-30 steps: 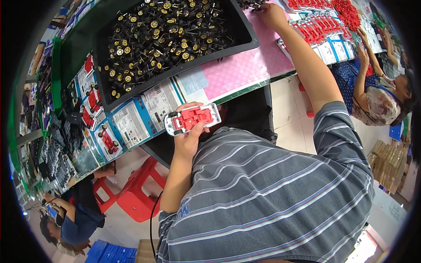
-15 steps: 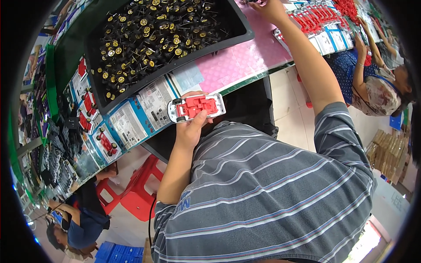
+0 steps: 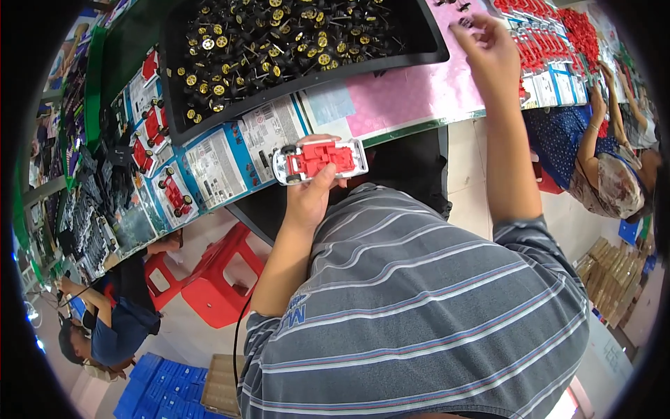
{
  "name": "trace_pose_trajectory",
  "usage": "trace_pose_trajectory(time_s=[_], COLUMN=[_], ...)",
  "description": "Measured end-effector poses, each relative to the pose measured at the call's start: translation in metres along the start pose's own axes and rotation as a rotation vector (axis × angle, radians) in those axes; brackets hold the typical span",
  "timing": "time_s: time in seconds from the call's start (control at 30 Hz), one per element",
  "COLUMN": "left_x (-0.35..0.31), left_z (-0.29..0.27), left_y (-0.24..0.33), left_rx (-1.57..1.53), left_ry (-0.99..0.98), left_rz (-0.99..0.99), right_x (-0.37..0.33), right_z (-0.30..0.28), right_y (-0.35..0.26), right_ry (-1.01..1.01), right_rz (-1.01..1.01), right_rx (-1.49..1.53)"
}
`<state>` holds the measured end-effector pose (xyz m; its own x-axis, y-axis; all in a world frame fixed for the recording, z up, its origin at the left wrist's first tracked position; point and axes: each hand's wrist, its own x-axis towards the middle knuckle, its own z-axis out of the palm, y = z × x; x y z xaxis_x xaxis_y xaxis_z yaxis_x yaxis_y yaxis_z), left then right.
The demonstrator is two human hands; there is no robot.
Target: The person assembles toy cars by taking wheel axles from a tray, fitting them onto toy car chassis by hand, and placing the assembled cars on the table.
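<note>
My left hand (image 3: 312, 197) is closed around a toy car (image 3: 319, 161) with a white body and a red inner part, held level in front of my chest. Black wheels show at the car's left end; none show at its right end. My thumb presses on the red part while the fingers curl behind. Over the pink mat, my right hand (image 3: 494, 56) pinches a small black part (image 3: 466, 23), seemingly a wheel piece. More dark pieces (image 3: 463, 7) lie on the mat just beyond it.
A large black tray (image 3: 307, 82) full of black wheels with yellow hubs stands ahead. Red-and-white toy car parts (image 3: 174, 195) lie on printed cards to the left. Several red parts (image 3: 537, 45) fill the right side, near co-workers. A red stool (image 3: 222, 279) stands at lower left.
My right hand has come back toward me from the table's far side, with a small black part at its fingertips. The toy car stays in my left hand; the view has shifted.
</note>
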<state>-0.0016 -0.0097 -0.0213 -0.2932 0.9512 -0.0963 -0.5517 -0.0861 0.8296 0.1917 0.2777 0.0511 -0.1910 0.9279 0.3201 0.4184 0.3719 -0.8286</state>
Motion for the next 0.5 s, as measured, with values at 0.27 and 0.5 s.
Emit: trace_pose_trajectory(time_s=[0.27,0.5], left_x=[0.020,0.008], left_z=[0.014,0.015], left_y=[0.001,0.004], left_rx=[-0.142,-0.103], left_ry=[-0.108,-0.034], left_rz=[-0.101,-0.052], right_x=[-0.121,-0.119], right_z=[0.028,0.033], right_y=[-0.061,-0.063], right_ry=[-0.725,-0.825], right_rz=[-0.286,-0.342], right_rx=[0.202,0.212])
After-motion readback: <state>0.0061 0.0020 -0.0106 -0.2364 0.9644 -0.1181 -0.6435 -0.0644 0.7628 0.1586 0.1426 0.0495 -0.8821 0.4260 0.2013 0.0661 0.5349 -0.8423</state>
